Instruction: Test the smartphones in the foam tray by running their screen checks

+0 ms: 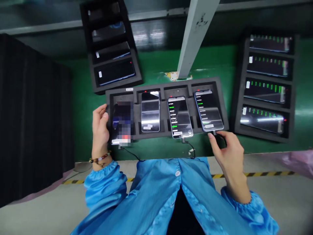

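A black foam tray (162,107) lies in front of me, with a phone in each compartment. My left hand (99,125) grips the tray's left edge with bent fingers, beside the leftmost phone (119,122), which is partly blurred out. At the right end, my right hand (228,147) pinches a cable plug (214,132) at the lower edge of the rightmost phone (209,111). That phone shows a list with a green line. A similar list lights the phone beside it (180,117), which has a cable (189,143) plugged in. The second phone from the left (150,111) has a dark, reflecting screen.
Another foam tray of phones (117,73) stands at the back left, and one with lit screens (265,93) at the right. A grey metal post (195,36) rises behind my tray. Tall black stacked material (34,120) stands left. The green table's front edge (156,155) is near my body.
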Motion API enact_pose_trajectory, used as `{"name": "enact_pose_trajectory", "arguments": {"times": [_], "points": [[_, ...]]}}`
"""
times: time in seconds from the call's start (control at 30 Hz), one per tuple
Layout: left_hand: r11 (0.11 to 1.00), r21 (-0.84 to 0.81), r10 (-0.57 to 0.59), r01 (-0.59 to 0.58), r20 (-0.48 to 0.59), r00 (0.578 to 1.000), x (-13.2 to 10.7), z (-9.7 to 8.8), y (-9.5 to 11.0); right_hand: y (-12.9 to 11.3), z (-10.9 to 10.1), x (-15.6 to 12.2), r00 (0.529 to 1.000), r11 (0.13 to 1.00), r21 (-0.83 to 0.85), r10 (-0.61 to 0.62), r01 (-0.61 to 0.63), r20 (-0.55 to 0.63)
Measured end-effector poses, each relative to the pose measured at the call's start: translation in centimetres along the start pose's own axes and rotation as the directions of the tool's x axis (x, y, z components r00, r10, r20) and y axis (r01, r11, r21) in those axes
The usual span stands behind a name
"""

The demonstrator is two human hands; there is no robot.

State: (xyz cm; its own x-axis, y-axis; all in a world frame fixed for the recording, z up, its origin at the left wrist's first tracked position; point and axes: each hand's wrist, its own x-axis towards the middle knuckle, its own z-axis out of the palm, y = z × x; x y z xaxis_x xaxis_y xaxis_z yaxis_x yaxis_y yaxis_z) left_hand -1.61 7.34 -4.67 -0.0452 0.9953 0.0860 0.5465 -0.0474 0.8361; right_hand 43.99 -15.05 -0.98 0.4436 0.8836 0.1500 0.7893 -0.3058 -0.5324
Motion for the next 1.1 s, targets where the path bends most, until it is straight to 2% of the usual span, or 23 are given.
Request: {"name": "enact_pose_trajectory", "arguments": {"times": [0.13, 0.27, 0.37, 0.47, 0.6, 0.7, 0.8, 0.97, 1.1], "points": [[0.999, -0.050, -0.019, 0.018, -0.022, 1.000, -0.1, 0.1, 0.4, -0.2, 0.9, 0.3, 0.996, 0.996, 0.002, 0.088, -0.088, 0.014], [0.999, -0.045, -0.014, 0.012, -0.028, 1.000, -0.2, 0.2, 0.8, 0.0, 1.5, 0.3, 0.990, 0.984, 0.111, 0.138, -0.138, 0.008], [0.999, -0.052, -0.013, 0.012, -0.024, 1.000, -0.3, 0.2, 0.9, 0.1, 1.4, 0.2, 0.987, 0.978, 0.146, 0.156, -0.149, -0.041], [0.999, -0.051, -0.015, 0.014, -0.026, 1.000, -0.2, 0.2, 1.1, -0.7, 0.7, -0.5, 0.991, 0.984, 0.146, 0.117, -0.106, -0.067], [0.999, -0.044, -0.032, 0.031, -0.016, 0.999, -0.2, 0.2, 1.4, -3.8, 0.2, -1.9, 0.993, 0.969, 0.242, 0.017, -0.046, 0.120], [0.999, -0.040, -0.034, 0.033, -0.016, 0.999, -0.3, 0.2, 1.5, -6.7, 1.2, -2.5, 0.986, 0.962, 0.273, -0.052, 0.007, 0.158], [0.999, -0.043, -0.028, 0.027, -0.002, 1.000, -0.4, 0.2, 1.3, -8.5, 2.6, -2.4, 0.983, 0.979, 0.201, -0.078, 0.044, 0.163], [0.999, -0.033, -0.001, 0.001, -0.008, 1.000, -0.3, 0.3, 0.7, -9.0, 4.0, -2.4, 0.988, 0.994, 0.061, -0.093, 0.086, 0.122], [1.000, -0.011, 0.015, -0.015, 0.008, 1.000, -0.5, 0.3, 0.7, -8.7, 5.1, -2.7, 0.979, 0.981, -0.010, -0.194, 0.194, 0.061]]}}
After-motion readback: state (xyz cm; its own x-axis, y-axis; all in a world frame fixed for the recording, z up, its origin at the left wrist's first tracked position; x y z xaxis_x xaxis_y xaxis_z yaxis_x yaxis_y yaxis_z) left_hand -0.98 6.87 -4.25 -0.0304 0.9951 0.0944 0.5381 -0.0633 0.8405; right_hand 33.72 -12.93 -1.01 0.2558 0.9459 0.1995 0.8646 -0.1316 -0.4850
